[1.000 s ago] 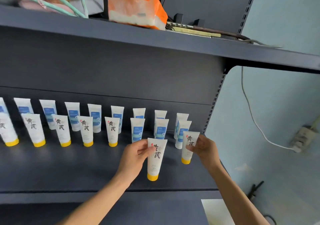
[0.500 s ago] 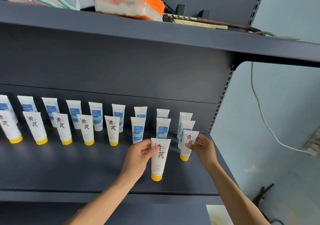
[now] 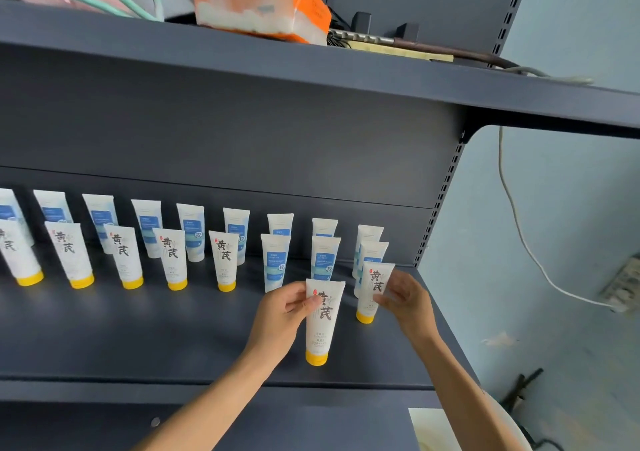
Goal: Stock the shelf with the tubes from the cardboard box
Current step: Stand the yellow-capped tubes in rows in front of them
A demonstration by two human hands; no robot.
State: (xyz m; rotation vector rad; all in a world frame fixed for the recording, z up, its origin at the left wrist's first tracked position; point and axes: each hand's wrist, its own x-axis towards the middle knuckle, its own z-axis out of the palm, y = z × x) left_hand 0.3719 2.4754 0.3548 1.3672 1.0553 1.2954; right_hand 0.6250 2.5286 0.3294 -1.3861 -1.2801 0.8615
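Your left hand pinches the top of a yellow-capped tube between thumb and fingers; the tube stands cap-down on the dark shelf, closer to the front edge than any other. Your right hand pinches a second yellow-capped tube near its upper half, cap-down as well, close to the shelf's right end where the slotted upright rises. In front of the rows the shelf is a wide bare strip running left from your left hand, and the front lip lies just below the nearer tube's cap. A row of yellow-capped tubes stretches leftward, evenly spaced and apart from one another, with a row of blue-labelled tubes behind them against the back panel. Three more blue-labelled tubes stand just behind your two held ones, close enough to crowd them. Overhead, the upper shelf juts out, carrying an orange-and-white packet and some cables. To the right is a pale blue wall with a white cord hanging down it. The cardboard box is out of view.
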